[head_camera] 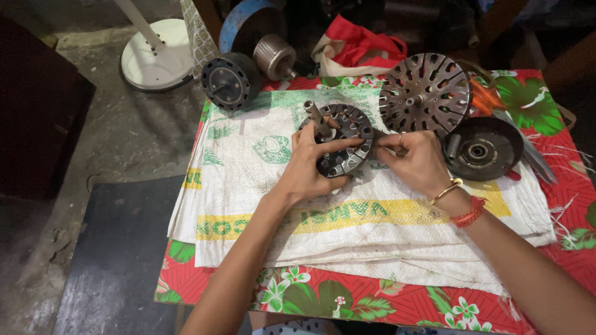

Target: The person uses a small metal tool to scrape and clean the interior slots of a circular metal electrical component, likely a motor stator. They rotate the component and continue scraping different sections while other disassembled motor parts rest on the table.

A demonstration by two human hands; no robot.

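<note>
1. Two hands meet over one part: your left hand (308, 166) grips the slotted metal motor core (343, 146), fingers curled over its top face and thumb under its lower edge.
2. Your right hand (415, 160) is pinched narrow at the core's 3 o'clock edge; whether it holds anything between the fingertips cannot be made out.
3. Sitting near the middle of the white woven sack (261, 186), the core has its shaft (314, 116) sticking out toward 11 o'clock.
4. At 2 o'clock from the core, close by, lies a larger perforated metal disc (426, 92).
5. At 3 o'clock, just past your right hand, rests a dark round housing (484, 147).
6. Beneath the sack is a red floral tablecloth (397, 304).
7. At 10 o'clock, off the table's corner, stands a black round motor part (228, 79).
</note>
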